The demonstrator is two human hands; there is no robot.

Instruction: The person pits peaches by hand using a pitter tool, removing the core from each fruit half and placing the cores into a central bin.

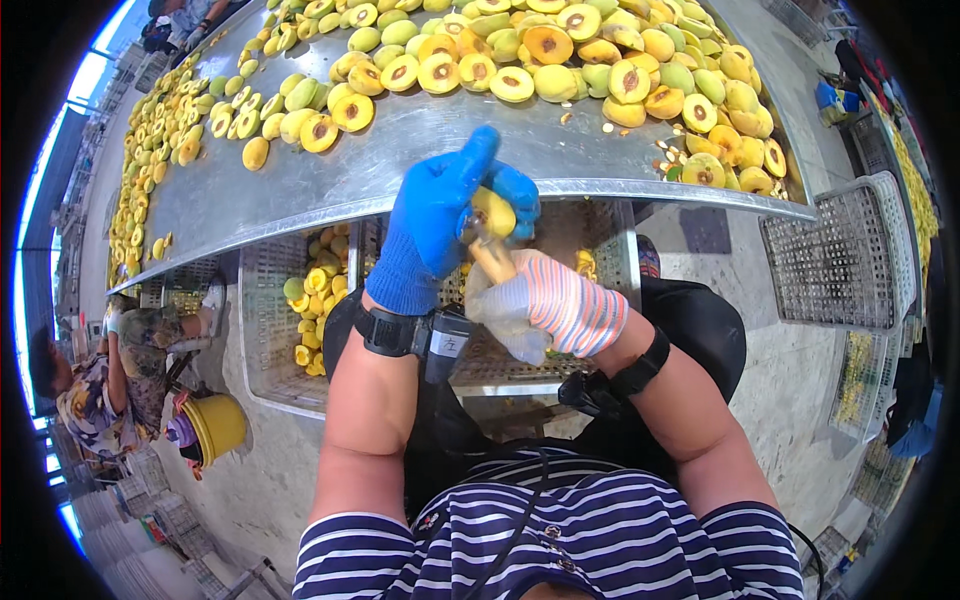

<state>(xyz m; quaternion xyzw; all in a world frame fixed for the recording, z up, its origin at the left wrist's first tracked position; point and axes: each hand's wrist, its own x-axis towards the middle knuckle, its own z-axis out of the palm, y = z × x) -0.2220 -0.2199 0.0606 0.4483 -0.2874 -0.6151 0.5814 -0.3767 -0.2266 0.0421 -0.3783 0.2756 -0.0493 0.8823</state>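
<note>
My left hand [440, 215], in a blue glove, grips a yellow halved fruit [492, 212] just below the metal table's front edge. My right hand [555, 300], in a striped glove, holds a wooden-handled tool [493, 262] whose tip is pressed into that fruit. The tool's working end is hidden between the fruit and the glove. Both wrists wear black straps.
The steel table [400, 160] carries several halved yellow-green fruits [560, 60] piled along its far side. Under it stand grey plastic crates [270, 330], one holding fruit pieces [315, 300]. Another crate [835, 260] stands at right. A seated person [110, 370] and a yellow bucket [215, 425] are at left.
</note>
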